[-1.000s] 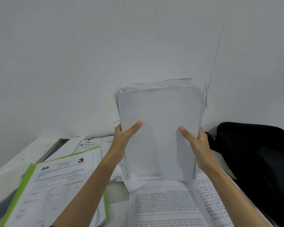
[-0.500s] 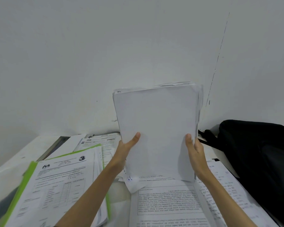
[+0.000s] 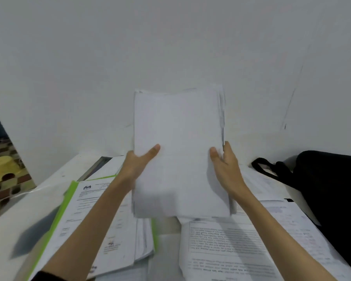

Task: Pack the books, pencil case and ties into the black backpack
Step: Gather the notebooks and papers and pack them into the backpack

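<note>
Two hands hold a stack of white papers upright above a cluttered white worktop (image 3: 49, 191).

The left hand (image 3: 137, 165) and right hand (image 3: 227, 169) each grip a side edge of the paper stack (image 3: 180, 151), thumbs on its blank front. Below lie printed sheets (image 3: 227, 240); at the left, a green-edged folder (image 3: 69, 201) topped with a printed form. The black backpack (image 3: 328, 183) sits at the worktop's right, against the white wall (image 3: 170, 47), its strap beside the right hand's wrist. A yellow stool (image 3: 3, 167) stands far left.
</note>
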`<state>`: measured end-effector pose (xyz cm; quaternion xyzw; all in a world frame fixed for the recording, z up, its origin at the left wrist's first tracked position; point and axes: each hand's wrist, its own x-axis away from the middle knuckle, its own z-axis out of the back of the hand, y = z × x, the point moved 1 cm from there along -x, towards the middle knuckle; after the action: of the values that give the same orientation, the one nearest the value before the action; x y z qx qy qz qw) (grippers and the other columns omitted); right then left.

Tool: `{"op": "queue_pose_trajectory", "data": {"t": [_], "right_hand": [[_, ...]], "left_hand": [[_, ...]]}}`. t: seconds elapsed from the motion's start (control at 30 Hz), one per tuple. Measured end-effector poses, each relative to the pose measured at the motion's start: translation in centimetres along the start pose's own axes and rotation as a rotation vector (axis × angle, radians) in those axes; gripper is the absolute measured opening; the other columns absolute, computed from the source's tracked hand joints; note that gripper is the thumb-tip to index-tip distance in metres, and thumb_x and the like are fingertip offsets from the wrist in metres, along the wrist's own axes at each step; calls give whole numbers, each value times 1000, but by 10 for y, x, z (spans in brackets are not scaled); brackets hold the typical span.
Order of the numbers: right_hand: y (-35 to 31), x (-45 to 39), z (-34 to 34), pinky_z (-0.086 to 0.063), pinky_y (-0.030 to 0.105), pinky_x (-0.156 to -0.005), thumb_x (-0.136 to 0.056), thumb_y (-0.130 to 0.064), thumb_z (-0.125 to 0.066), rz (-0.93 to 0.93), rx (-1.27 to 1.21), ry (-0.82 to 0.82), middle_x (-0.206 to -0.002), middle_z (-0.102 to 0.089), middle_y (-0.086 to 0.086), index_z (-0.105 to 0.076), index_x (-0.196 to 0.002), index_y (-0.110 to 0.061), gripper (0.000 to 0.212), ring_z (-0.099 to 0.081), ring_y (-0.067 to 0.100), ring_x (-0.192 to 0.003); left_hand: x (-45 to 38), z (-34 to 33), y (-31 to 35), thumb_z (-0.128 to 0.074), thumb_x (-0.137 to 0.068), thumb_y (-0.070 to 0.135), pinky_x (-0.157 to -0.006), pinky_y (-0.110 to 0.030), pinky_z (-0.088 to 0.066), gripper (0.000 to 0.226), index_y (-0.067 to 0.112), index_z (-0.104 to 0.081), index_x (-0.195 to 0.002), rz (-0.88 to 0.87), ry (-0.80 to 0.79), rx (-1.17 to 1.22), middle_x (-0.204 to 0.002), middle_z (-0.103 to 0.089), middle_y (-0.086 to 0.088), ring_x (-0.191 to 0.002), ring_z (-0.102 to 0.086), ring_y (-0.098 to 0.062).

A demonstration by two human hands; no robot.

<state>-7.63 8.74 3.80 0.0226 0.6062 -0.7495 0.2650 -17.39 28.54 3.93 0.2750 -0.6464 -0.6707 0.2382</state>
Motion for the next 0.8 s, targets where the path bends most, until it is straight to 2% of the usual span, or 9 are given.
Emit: {"op": "queue_pose_trajectory", "data": {"t": [0.1,0.13,0.2,0.3,0.4,0.47,0.6,0.7,0.8], "right_hand": [[-5,7,-50,-38,14,-72,-100,-16,-40,-55,-5,-188,-100,-53,1,-44,-104,-3,14,-50,17,-98],[-3,10,-67,-38,15,-70,-100,-14,-41,-75,-24,-228,-98,-53,1,-46,-103,-4,12,-50,17,-95],[2,15,-100,-37,20,-78,-99,-14,-42,-148,-47,-284,-106,-54,3,-51,-112,-1,20,-51,17,-99],[15,24,-145,-40,26,-81,-96,-15,-44,-270,-32,-368,-114,-58,10,-53,-114,1,25,-55,23,-100],[25,42,-176,-43,34,-94,-96,-18,-43,-356,13,-459,-123,-56,11,-50,-123,-1,33,-54,26,-111],[31,50,-188,-43,33,-92,-96,-21,-43,-371,53,-527,-121,-54,10,-48,-120,-1,32,-53,24,-108],[35,49,-183,-36,21,-58,-92,-19,-50,-332,157,-637,-81,-48,2,-42,-79,-12,17,-46,13,-71],[35,37,-156,-41,17,-49,-89,-11,-51,-249,214,-672,-70,-57,9,-51,-72,-8,17,-54,16,-53],[33,22,-113,-41,16,-41,-92,-15,-53,-218,216,-595,-69,-65,7,-60,-78,-10,16,-58,13,-43]], "left_hand": [[10,55,-10,-72,-81,31,-57,-25,-55,17,17,-65,-88,149,15,-8,-83,-70,0,-72,-69,-15],[12,70,-17,-71,-83,26,-52,-25,-55,15,15,-64,-89,197,40,-7,-81,-70,-2,-67,-68,-16],[16,101,-34,-66,-87,18,-47,-25,-53,15,10,-63,-100,285,138,-25,-82,-68,-7,-64,-65,-21],[15,146,-67,-64,-87,12,-59,-31,-50,42,3,-53,-127,431,274,-63,-104,-65,-22,-72,-61,-29],[18,176,-93,-62,-86,13,-73,-35,-48,38,-6,-55,-119,526,348,-195,-104,-63,-24,-83,-60,-34],[21,186,-105,-61,-84,12,-72,-40,-47,35,-8,-56,-112,511,364,-337,-100,-62,-24,-84,-59,-36],[29,182,-118,-51,-85,10,-63,-33,-45,30,-6,-55,-111,391,351,-671,-92,-60,-16,-78,-57,-30],[26,171,-115,-52,-90,20,-96,-43,-39,47,3,-40,-133,334,356,-1203,-128,-44,-18,-117,-43,-35],[13,146,-104,-59,-88,22,-105,-44,-30,55,12,-38,-138,172,271,-1176,-140,-33,-16,-129,-32,-35]]}}
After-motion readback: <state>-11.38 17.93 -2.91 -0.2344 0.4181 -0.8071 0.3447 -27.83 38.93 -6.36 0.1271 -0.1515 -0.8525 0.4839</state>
